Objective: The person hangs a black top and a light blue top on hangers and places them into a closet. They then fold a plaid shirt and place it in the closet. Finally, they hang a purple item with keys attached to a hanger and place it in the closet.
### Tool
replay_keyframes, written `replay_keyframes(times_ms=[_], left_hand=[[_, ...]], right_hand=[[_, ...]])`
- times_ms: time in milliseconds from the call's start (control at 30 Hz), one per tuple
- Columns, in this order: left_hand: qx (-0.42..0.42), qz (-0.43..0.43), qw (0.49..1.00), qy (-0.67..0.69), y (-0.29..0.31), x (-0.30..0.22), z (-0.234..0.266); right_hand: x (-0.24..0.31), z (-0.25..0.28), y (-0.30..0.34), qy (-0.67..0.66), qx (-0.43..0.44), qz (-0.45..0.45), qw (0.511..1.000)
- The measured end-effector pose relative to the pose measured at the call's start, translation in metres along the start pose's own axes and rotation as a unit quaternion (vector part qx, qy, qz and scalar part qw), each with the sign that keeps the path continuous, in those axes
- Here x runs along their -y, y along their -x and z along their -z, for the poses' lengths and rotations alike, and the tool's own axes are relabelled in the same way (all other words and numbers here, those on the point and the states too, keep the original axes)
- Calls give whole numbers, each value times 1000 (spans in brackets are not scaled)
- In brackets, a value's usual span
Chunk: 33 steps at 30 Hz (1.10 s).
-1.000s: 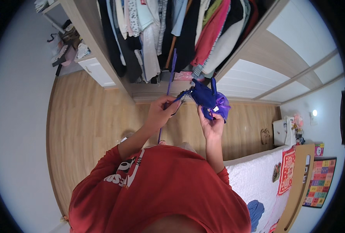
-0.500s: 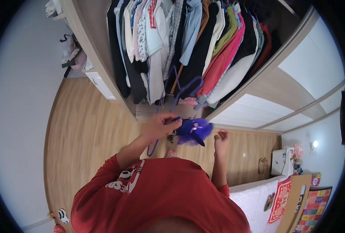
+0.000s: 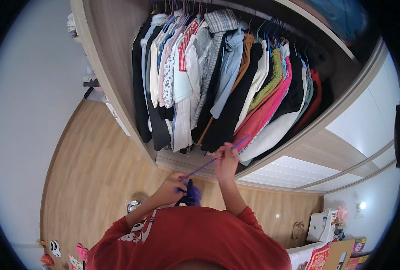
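In front of the open wardrobe, both my hands are on a purple clothes hanger (image 3: 201, 167), seen nearly edge-on as a thin slanting line. My right hand (image 3: 227, 163) is closed round its upper part, close below the hanging clothes. Lower and to the left, my left hand (image 3: 167, 191) is closed at its other end. A dark blue item with purple netting (image 3: 193, 195) hangs beside my left fingers, partly hidden by my red top. Whether the left hand grips this item too is hard to see.
A packed row of clothes (image 3: 227, 85) hangs from the rail inside the wardrobe (image 3: 103, 76). White sliding panels (image 3: 281, 168) stand at the right. Sandals (image 3: 298, 229) lie on the wooden floor, and a shiny round object (image 3: 134, 206) is beside my left forearm.
My right hand, empty before, has moved up and left and taken hold of the hanger. My left hand has moved lower in view with the netted item; more of the wardrobe shows.
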<state>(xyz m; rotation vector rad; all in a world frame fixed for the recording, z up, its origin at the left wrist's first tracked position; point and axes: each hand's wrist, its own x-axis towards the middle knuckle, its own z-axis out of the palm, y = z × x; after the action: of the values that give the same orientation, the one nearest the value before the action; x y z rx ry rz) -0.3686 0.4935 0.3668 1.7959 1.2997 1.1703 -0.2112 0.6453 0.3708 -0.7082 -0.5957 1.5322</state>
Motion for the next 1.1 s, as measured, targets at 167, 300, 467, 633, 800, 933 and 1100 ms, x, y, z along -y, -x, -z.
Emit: replay_keyframes(times_ms=[167,300,467,633,800,933,1100], left_hand=[[-101,14,995,-15,-2,20,21],[-75,161,950,257,-8,32,33],[36,260,919,294,-30,44,39],[60,259,898,351,-56,42,32],[-26,303,774,555,-82,44,34],[-70,347,732,582,-94,48,38],[-62,341,737,581,-105,47,50]], right_hand=[[20,14,-50,-127,-23,35,991],[41,-18,-53,-69,-117,8,991],[14,-22,-39,42,-5,42,998],[-13,-42,-6,-20,8,17,1000],[-25,-47,28,226,146,-51,962],[27,-27,29,382,172,-63,906],[110,-63,37,674,162,381,612]])
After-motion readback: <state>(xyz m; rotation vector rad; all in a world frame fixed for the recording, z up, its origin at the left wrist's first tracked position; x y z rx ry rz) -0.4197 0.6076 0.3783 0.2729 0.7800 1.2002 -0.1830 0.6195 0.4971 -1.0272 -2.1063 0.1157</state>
